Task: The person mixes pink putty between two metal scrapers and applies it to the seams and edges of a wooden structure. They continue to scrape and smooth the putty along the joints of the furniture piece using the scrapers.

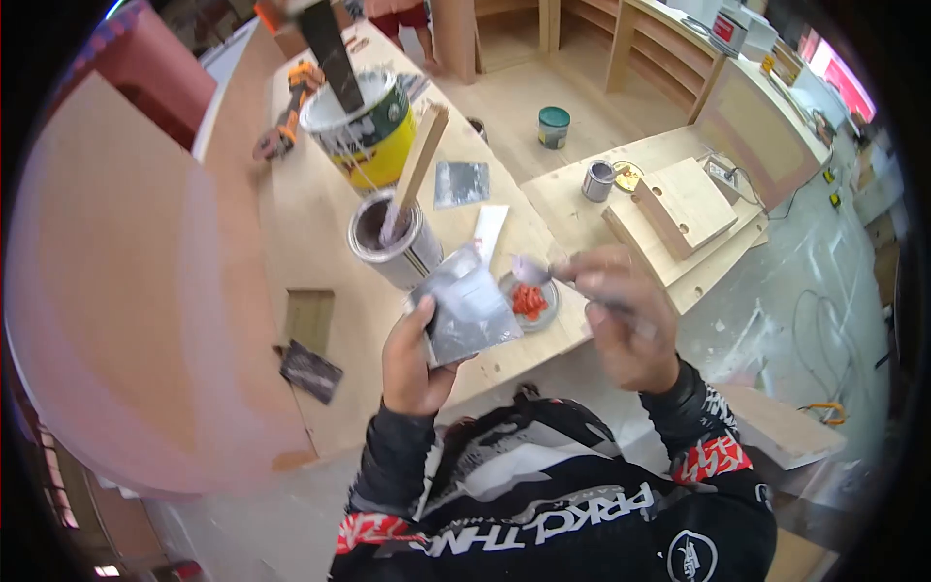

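Note:
My left hand [417, 364] holds a flat grey metal plate [470, 315] with pale filler smeared on it, thumb on top. To its right, my right hand [626, 310] grips a putty knife [593, 281], blurred, with pinkish filler on its tip. Just beyond the plate stands an open can [412, 254] with a wooden stick [424, 155] leaning in it. Between my hands, a round lid [551, 303] carries red-orange paste [529, 302]. A white tube [491, 229] lies behind the plate.
A yellow-green bucket [373, 160] stands behind the can, near an orange power tool [289, 121]. Dark sandpaper [310, 371] lies at left, another metal plate [462, 184] behind. At right are a small can [597, 181] and wooden blocks [687, 206]. A person [402, 21] stands at the back.

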{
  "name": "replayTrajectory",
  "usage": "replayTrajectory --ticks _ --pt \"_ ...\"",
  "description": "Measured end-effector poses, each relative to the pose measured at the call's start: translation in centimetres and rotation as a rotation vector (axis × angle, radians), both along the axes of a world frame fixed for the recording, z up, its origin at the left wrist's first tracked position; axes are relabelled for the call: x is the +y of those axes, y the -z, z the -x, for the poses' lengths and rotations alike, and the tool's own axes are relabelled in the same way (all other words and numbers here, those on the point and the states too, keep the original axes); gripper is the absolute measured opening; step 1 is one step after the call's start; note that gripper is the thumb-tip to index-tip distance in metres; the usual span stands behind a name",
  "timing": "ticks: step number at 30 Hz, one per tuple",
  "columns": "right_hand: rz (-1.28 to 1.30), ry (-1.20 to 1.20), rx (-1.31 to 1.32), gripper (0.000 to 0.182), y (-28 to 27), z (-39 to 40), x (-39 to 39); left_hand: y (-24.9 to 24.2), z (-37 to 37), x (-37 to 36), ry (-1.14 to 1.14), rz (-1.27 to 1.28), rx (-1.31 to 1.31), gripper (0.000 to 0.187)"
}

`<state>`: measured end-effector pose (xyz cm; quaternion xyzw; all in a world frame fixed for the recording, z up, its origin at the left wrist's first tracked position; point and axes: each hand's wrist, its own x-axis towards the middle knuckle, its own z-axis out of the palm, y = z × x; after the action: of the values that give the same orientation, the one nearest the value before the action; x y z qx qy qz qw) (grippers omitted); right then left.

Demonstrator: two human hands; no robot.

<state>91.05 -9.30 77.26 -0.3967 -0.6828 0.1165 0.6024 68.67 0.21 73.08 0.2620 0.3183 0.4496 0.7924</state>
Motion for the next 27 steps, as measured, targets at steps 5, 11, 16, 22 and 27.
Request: replayTrajectory --ticks 5,11,16,22,27 --pt "-0.107 0.004 -0.327 0.053 2.0 1.9 -0.5 -0.1 -0.8 0.1 0.338 0.306 -0.224 0.033" --pt "0.293 0.141 -0.717 0.043 4.1 -1.6 -1.5 -0.4 1.0 0.5 0.286 0.265 -0.335 0.037" --pt "0.420 0.195 -0.775 0.049 4.3 -4.4 -1.5 -1.4 3.4 1.8 0.032 0.038 -0.381 0.040" --pt "0.426 0.098 -0.937 0.047 5.7 -3.3 -1.0 2.5 2.9 0.0 -0.009 0.157 -0.220 0.038" --pt "0.409 0.096 -1.000 0.047 6.5 -3.0 -0.6 3.6 2.6 -1.2 0.014 0.236 -0.226 0.032"
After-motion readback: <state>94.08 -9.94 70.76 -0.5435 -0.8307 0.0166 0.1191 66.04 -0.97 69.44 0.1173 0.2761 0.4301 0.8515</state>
